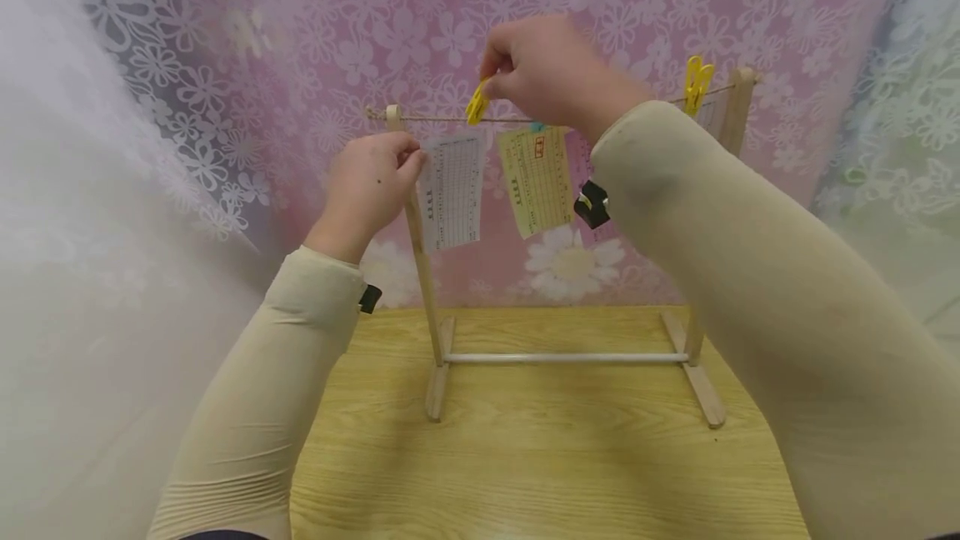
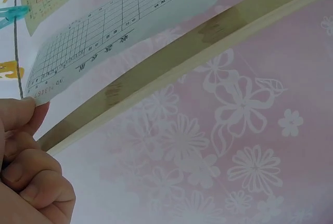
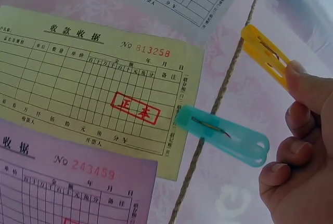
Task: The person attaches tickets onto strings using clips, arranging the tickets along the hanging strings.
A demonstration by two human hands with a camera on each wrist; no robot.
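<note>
My left hand pinches the upper left corner of a white receipt slip, holding it just under the rope by the left post. Between its thumb and forefinger, my right hand grips a yellow clothespin. The clothespin's tip overlaps the rope in the right wrist view; I cannot tell whether it bites on anything. To the right, a yellow receipt hangs from a teal clothespin clipped on the rope. Beyond it is a pink receipt, partly hidden by my right arm in the head view.
The rope runs between wooden posts of a stand with a white lower bar. Another yellow clothespin sits near the right post, with a paper beside it. The stand rests on a wood-grain table before a flowered curtain.
</note>
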